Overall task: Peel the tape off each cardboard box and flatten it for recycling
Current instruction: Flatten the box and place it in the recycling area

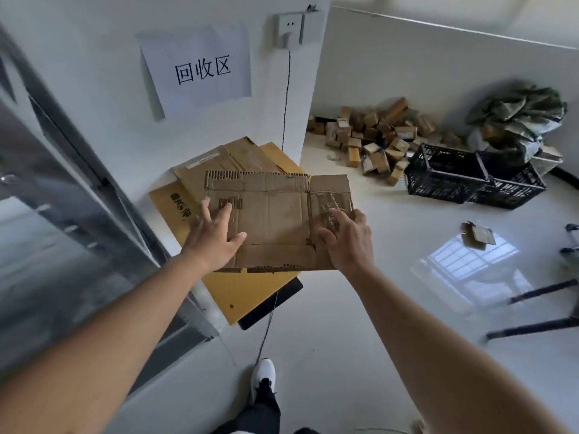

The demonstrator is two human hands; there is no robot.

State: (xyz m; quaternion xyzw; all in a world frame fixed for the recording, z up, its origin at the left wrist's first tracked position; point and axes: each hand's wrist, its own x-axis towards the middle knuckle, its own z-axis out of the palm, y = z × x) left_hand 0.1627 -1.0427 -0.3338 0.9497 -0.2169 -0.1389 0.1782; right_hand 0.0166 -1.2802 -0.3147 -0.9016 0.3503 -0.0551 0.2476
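A flattened brown cardboard box [275,214] lies on top of a stack of flattened cardboard [250,292] against the wall. My left hand [216,236] rests on its left part, fingers spread and straight. My right hand [347,239] is on its right part. Its thumb and fingers hold a crumpled strip of clear tape [328,208] just above the cardboard. Whether the tape still sticks to the box is unclear.
A paper sign [200,70] hangs on the wall above the stack. Several small taped boxes [372,136] are heaped in the far corner beside black plastic crates [463,180] and a camouflage bag [517,117]. One small box [477,236] sits alone on the floor. A metal door [62,214] stands at the left.
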